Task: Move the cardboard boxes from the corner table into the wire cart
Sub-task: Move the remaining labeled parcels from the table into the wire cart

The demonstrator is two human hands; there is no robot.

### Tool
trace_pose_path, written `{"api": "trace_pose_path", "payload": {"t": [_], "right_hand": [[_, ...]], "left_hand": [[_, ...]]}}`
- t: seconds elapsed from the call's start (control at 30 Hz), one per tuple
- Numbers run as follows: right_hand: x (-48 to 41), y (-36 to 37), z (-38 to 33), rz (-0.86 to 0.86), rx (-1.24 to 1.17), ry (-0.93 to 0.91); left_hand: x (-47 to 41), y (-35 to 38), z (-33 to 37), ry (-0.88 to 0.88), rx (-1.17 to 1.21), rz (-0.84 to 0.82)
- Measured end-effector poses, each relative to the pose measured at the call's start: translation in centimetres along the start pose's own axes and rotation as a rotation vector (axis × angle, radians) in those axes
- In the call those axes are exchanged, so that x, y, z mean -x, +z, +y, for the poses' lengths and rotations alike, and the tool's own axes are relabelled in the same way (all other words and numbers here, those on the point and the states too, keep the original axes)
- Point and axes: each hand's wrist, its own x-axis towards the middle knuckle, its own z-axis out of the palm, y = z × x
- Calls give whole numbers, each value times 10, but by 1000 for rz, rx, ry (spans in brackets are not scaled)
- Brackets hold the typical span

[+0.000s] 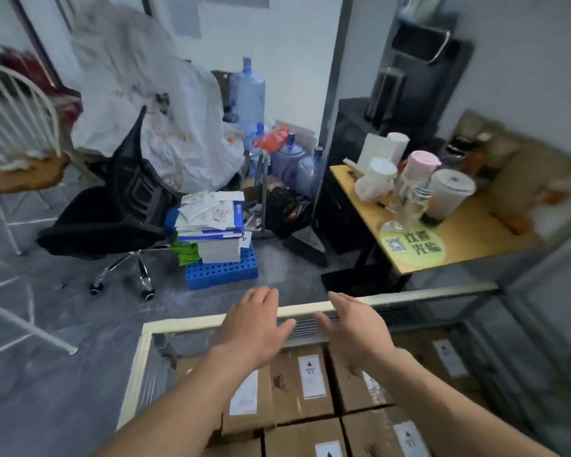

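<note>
Both bare forearms outstretched, left hand and right hand side by side, fingers straight, empty.

Head view, downward — over wire cart (close)

On my feed: black mesh office chair on the grey floor, in front of a heap of crumpled white bags. Just right of it, a blue perforated crate carries a stack of folders and loose papers. Behind that are blue water jugs, with a red plastic bag among them. White spindle-back chair far left, blurred.
</note>
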Motion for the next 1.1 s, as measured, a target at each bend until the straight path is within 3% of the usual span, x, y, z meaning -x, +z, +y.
{"api": "trace_pose_path", "payload": {"t": [0.4, 0.7, 1.1], "right_hand": [[157, -125, 23, 345, 50, 277], [309, -168, 86, 472, 89, 580], [537, -192, 164, 597, 93, 931]], "left_hand": [[44, -76, 138, 507, -1, 44], [124, -63, 266, 865, 26, 7], [280, -10, 443, 1171, 65, -90]]}}
